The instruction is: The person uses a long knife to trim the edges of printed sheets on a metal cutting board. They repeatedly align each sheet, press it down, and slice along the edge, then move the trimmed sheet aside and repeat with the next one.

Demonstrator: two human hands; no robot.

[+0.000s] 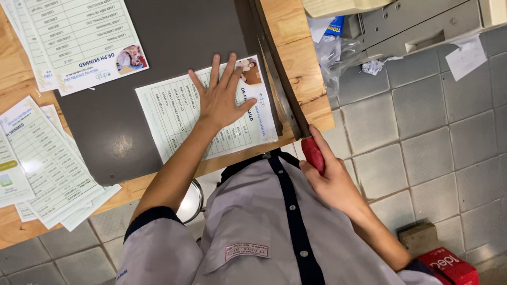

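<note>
Stacks of printed leaflets (50,174) lie at nine o'clock on the wooden tabletop (296,31). Left hand (224,97), fingers spread flat, presses one leaflet (179,113) onto the grey cutter board (174,37). At four o'clock of it, right hand (330,179) is clenched round the red handle (312,153) of the cutter blade (277,79).

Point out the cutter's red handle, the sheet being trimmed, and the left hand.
red handle (312,153), head view, bare part above the grip.
printed sheet (171,108), head view, left half.
left hand (222,100), head view, back of hand.
</note>
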